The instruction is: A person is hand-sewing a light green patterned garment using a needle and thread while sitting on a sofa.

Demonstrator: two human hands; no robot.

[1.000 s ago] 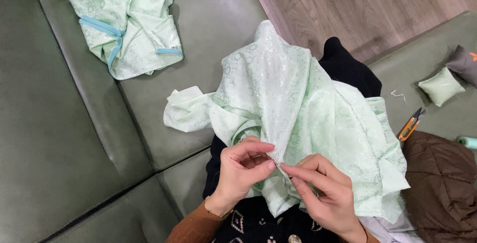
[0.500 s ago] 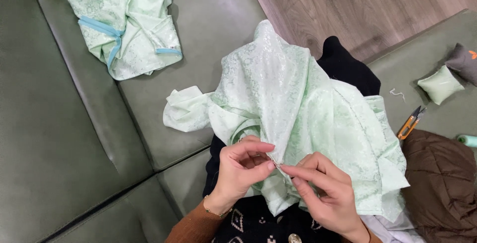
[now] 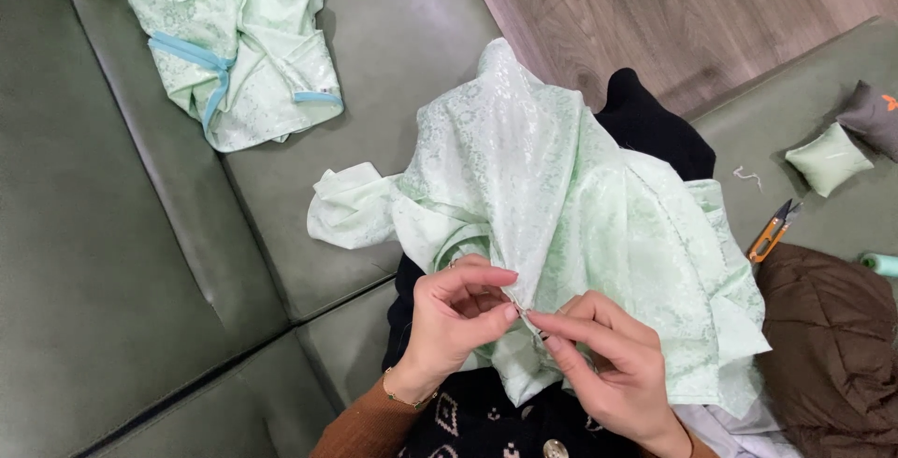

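Note:
A pale green patterned garment lies bunched over my lap on the green sofa. My left hand pinches a fold of its lower edge between thumb and fingers. My right hand meets it from the right, fingertips pinched on the same fold; a thin needle seems to sit between the fingertips, too small to be sure. Both hands touch at the fold.
A second pale green garment with blue trim lies on the sofa at the back left. Orange thread snips, a small green pincushion, a grey cushion and a brown quilted cloth sit to the right. Wooden floor is beyond.

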